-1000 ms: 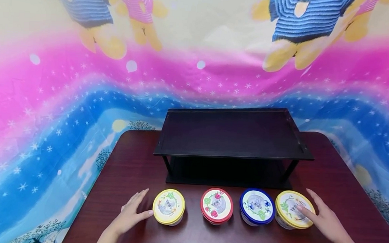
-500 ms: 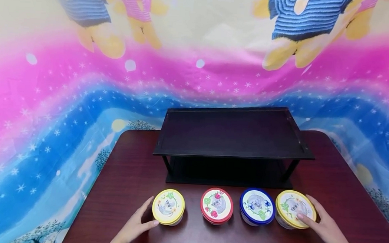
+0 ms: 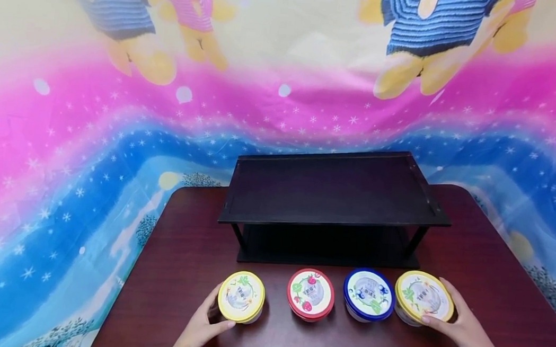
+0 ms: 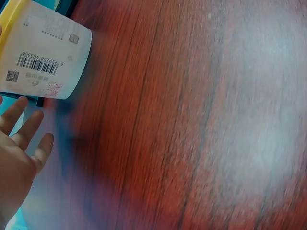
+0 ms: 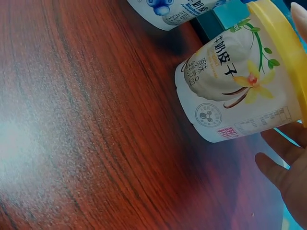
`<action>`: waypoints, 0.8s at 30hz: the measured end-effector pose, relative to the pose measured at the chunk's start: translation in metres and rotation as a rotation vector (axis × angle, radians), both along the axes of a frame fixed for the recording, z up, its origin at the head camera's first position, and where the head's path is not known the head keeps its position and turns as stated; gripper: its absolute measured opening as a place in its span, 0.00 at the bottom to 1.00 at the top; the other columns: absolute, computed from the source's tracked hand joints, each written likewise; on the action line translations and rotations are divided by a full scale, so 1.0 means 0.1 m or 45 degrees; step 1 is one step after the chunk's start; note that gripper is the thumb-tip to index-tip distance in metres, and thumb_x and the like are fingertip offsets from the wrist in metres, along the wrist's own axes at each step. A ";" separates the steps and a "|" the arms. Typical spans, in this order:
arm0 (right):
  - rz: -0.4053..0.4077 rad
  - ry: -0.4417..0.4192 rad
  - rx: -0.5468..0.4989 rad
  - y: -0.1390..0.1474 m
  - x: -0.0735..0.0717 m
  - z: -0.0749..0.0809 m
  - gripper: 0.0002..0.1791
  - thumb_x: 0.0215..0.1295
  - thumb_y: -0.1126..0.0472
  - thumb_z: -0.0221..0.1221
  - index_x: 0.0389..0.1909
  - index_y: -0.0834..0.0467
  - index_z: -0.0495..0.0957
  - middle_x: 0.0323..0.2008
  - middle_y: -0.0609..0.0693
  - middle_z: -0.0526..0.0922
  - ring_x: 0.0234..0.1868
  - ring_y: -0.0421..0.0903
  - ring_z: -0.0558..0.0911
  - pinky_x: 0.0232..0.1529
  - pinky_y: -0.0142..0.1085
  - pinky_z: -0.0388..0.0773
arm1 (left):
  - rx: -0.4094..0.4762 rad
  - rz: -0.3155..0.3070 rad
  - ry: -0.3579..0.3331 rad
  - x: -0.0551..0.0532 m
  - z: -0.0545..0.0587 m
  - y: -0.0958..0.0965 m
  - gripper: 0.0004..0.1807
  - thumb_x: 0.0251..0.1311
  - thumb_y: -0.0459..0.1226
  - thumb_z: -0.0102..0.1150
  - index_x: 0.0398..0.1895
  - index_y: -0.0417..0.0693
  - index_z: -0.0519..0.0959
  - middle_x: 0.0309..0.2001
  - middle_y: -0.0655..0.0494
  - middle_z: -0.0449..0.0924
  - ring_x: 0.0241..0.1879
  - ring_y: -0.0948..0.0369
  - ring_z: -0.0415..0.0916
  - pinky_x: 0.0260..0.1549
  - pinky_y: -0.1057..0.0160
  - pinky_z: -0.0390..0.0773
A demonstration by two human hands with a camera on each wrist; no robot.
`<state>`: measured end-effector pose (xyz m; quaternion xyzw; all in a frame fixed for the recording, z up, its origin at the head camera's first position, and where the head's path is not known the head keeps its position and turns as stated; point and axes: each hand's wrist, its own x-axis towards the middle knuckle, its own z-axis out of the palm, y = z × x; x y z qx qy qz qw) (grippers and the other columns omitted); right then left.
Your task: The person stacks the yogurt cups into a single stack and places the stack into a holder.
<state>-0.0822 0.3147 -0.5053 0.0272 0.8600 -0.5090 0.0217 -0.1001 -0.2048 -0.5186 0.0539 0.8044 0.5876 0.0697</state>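
My left hand (image 3: 202,323) grips the left yellow-lidded tub (image 3: 242,297), thumb at the front of the lid and fingers along its left side. The left wrist view shows this tub's barcode side (image 4: 45,55), with the lower fingers spread apart from it. My right hand (image 3: 462,328) holds the other yellow-lidded tub (image 3: 424,298) at the right end, thumb on the front lid edge and fingers behind its right side. A vanilla flower is printed on that tub (image 5: 235,81). Between them stand a red-lidded tub (image 3: 310,295) with berry pictures and a blue-lidded tub (image 3: 369,295) with blueberries.
Behind the tubs stands a black two-tier shelf (image 3: 336,190) on the dark red-brown table (image 3: 183,242). A cloth backdrop with teddy bears and snowflakes (image 3: 282,110) hangs around the table's back and sides. The blue-lidded tub is close against the right yellow-lidded one.
My left hand has moved right and closed around the left tub. My right thumb has slid from the lid's top to its front edge, the fingers drawing in. The tubs stay nearly in place.
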 end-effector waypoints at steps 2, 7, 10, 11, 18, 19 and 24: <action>-0.009 -0.006 -0.007 -0.01 0.00 -0.01 0.51 0.50 0.61 0.61 0.65 0.60 0.32 0.60 0.70 0.41 0.58 0.56 0.40 0.51 0.59 0.36 | 0.017 0.012 -0.009 0.00 -0.03 0.01 0.46 0.39 0.32 0.67 0.62 0.38 0.51 0.60 0.41 0.57 0.52 0.55 0.62 0.45 0.60 0.65; -0.017 -0.018 -0.024 -0.01 0.00 -0.01 0.53 0.49 0.63 0.62 0.65 0.60 0.31 0.60 0.71 0.40 0.59 0.58 0.38 0.51 0.60 0.33 | 0.102 0.024 -0.016 -0.01 -0.09 0.04 0.48 0.37 0.30 0.67 0.63 0.41 0.51 0.60 0.45 0.57 0.50 0.61 0.64 0.44 0.66 0.65; -0.023 -0.059 -0.029 -0.01 0.00 0.00 0.55 0.48 0.62 0.63 0.64 0.59 0.29 0.60 0.71 0.39 0.57 0.61 0.39 0.50 0.62 0.35 | 0.157 0.022 -0.046 -0.01 -0.10 0.06 0.48 0.37 0.29 0.67 0.64 0.43 0.49 0.60 0.45 0.56 0.50 0.63 0.64 0.45 0.69 0.63; -0.025 -0.069 -0.032 -0.01 0.00 0.00 0.56 0.47 0.62 0.63 0.64 0.59 0.29 0.61 0.71 0.38 0.57 0.62 0.39 0.50 0.63 0.35 | 0.172 0.020 -0.058 -0.01 -0.11 0.06 0.49 0.37 0.29 0.67 0.64 0.43 0.49 0.60 0.45 0.56 0.50 0.63 0.64 0.46 0.70 0.62; -0.042 -0.056 -0.051 -0.02 0.01 -0.06 0.59 0.45 0.62 0.65 0.64 0.55 0.27 0.61 0.69 0.36 0.56 0.63 0.39 0.49 0.64 0.34 | 0.227 0.038 -0.054 -0.01 -0.17 0.11 0.50 0.34 0.27 0.68 0.63 0.38 0.49 0.58 0.41 0.59 0.50 0.65 0.64 0.46 0.74 0.59; -0.044 -0.048 -0.058 -0.02 0.01 -0.06 0.59 0.45 0.62 0.65 0.64 0.56 0.27 0.61 0.70 0.37 0.56 0.63 0.39 0.49 0.64 0.34 | 0.232 0.046 -0.043 -0.01 -0.17 0.12 0.50 0.33 0.26 0.68 0.62 0.37 0.50 0.57 0.40 0.60 0.49 0.66 0.64 0.46 0.74 0.60; -0.062 -0.044 -0.063 -0.04 0.00 -0.07 0.58 0.45 0.62 0.65 0.64 0.58 0.29 0.60 0.70 0.40 0.55 0.63 0.43 0.49 0.62 0.37 | 0.186 0.099 -0.021 -0.01 -0.20 0.17 0.48 0.31 0.28 0.69 0.61 0.37 0.54 0.55 0.42 0.63 0.50 0.65 0.63 0.48 0.75 0.57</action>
